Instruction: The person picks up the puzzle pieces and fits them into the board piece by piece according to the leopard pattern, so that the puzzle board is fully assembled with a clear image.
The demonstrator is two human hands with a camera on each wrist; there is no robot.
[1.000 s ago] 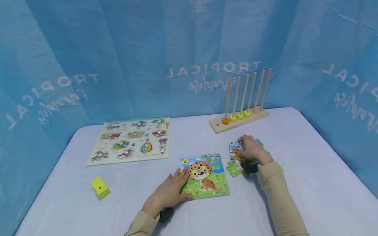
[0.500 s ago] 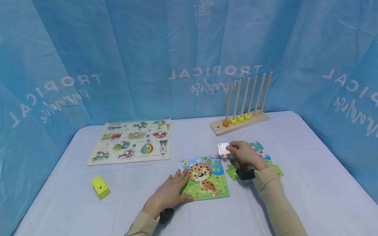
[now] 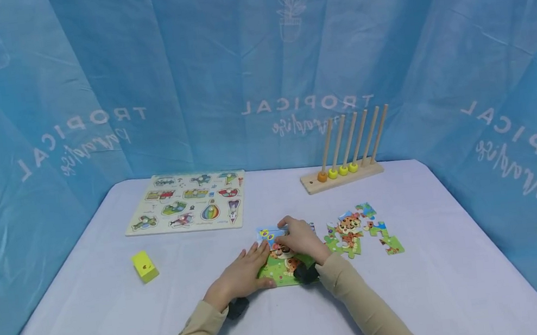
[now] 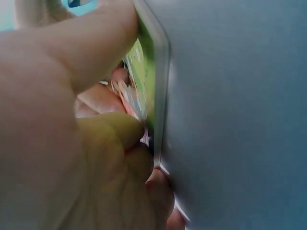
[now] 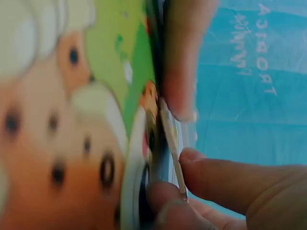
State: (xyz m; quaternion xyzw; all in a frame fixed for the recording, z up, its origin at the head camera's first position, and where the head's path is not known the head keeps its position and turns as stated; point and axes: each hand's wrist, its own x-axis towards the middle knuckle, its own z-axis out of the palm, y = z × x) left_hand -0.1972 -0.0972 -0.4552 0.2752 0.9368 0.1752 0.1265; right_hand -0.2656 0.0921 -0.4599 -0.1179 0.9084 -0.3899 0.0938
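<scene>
A square leopard puzzle board (image 3: 272, 274) lies flat in the middle of the table in the head view. My left hand (image 3: 240, 274) rests on its left side with fingers spread and straight; the thumb sits by the lower left corner. In the left wrist view the board's pale edge (image 4: 163, 81) runs past these fingers. Over the board's upper left part, my right hand (image 3: 300, 239) pinches a jigsaw piece (image 3: 274, 239) between thumb and fingers. The right wrist view shows this piece edge-on (image 5: 172, 146), close over the leopard picture. My right hand hides the board's upper right.
Right of the board lie joined leopard pieces (image 3: 350, 231) and several loose pieces (image 3: 392, 245). A wooden peg stand (image 3: 343, 179) with beads is at the back right. At the back left lies a vehicle peg puzzle (image 3: 189, 203), with a yellow block (image 3: 145, 266) nearer me.
My right hand has picked up a jigsaw piece from the pile at the right and carried it left over the board. My left hand has stayed on the board.
</scene>
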